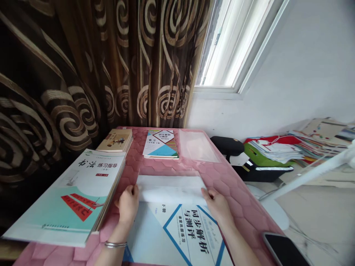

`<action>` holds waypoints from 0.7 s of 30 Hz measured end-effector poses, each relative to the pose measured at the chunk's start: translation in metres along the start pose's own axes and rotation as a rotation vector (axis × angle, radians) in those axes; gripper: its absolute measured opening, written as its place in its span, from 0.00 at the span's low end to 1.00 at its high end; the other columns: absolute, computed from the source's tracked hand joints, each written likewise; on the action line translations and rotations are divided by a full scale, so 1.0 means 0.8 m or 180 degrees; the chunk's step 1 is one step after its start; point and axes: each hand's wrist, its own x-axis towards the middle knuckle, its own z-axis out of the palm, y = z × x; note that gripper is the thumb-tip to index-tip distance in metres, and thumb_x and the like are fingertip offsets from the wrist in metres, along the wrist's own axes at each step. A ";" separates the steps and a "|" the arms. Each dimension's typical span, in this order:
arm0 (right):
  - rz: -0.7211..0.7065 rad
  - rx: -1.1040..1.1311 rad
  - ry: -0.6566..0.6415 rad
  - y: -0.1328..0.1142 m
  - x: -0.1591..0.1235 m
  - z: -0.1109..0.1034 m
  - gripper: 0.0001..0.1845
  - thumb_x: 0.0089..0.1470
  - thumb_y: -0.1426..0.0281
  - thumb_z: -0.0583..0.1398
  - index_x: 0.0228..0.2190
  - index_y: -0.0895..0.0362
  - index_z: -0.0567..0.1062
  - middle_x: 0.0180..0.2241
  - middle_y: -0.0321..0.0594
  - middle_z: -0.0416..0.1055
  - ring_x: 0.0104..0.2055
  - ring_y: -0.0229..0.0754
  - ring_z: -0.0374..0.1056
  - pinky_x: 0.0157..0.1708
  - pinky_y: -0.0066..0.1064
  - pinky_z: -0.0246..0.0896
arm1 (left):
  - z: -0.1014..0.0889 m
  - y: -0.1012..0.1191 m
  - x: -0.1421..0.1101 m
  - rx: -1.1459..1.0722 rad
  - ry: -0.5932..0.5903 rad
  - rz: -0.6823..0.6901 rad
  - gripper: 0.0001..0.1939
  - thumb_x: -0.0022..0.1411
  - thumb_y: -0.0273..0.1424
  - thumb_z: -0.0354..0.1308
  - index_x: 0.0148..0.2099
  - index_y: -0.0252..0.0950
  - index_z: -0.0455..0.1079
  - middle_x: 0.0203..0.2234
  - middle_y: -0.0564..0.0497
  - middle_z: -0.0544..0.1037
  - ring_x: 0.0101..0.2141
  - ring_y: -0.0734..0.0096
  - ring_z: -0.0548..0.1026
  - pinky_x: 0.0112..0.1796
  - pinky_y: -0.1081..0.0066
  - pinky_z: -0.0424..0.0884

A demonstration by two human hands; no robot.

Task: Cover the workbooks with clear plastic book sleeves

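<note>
A large workbook (177,232) with blue diamond lines and black Chinese lettering lies at the near edge of the table, in front of me. Across its far end runs a white, slightly see-through sheet (170,189), folded over the cover. My left hand (128,202) is closed on the left edge of this sheet, thumb against fingers, with a silver bangle at the wrist. At the opposite edge my right hand (216,202) pinches the sheet too. Whether the sheet is paper or plastic film I cannot tell.
Left stands a stack of books topped by a green-and-white calligraphy book (74,192), with a tan book (116,140) behind. Farther back lie a smaller workbook (161,144) and a clear plastic sleeve (198,146). A phone (284,249) and white lamp arm (305,179) are right.
</note>
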 end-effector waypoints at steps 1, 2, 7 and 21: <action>0.0028 -0.0016 0.0023 -0.001 -0.002 0.000 0.24 0.52 0.48 0.49 0.17 0.51 0.64 0.18 0.38 0.68 0.24 0.45 0.65 0.23 0.31 0.51 | 0.000 -0.001 0.000 -0.0034 0.0025 0.0027 0.17 0.68 0.35 0.46 0.32 0.35 0.71 0.29 0.40 0.81 0.34 0.58 0.78 0.34 0.68 0.60; 0.0053 -0.0015 0.0061 -0.003 -0.003 0.000 0.24 0.52 0.47 0.48 0.18 0.51 0.64 0.19 0.39 0.69 0.25 0.46 0.66 0.24 0.31 0.52 | 0.000 -0.001 0.000 -0.0091 0.0065 0.0074 0.17 0.68 0.36 0.45 0.32 0.35 0.71 0.28 0.41 0.81 0.33 0.59 0.78 0.33 0.68 0.60; 0.0074 0.0104 0.0248 -0.011 -0.007 0.000 0.24 0.50 0.46 0.46 0.19 0.51 0.64 0.21 0.42 0.71 0.27 0.47 0.67 0.26 0.33 0.54 | 0.000 -0.007 0.001 -0.0578 0.0191 0.0287 0.17 0.68 0.36 0.45 0.33 0.35 0.70 0.26 0.46 0.78 0.30 0.63 0.75 0.31 0.70 0.60; 0.0155 -0.0137 -0.0018 0.003 0.001 0.003 0.25 0.53 0.47 0.48 0.22 0.52 0.70 0.22 0.41 0.73 0.28 0.47 0.69 0.26 0.32 0.55 | -0.001 0.001 0.002 -0.0038 -0.0112 -0.0047 0.16 0.68 0.35 0.47 0.31 0.35 0.70 0.30 0.42 0.81 0.35 0.59 0.78 0.32 0.69 0.56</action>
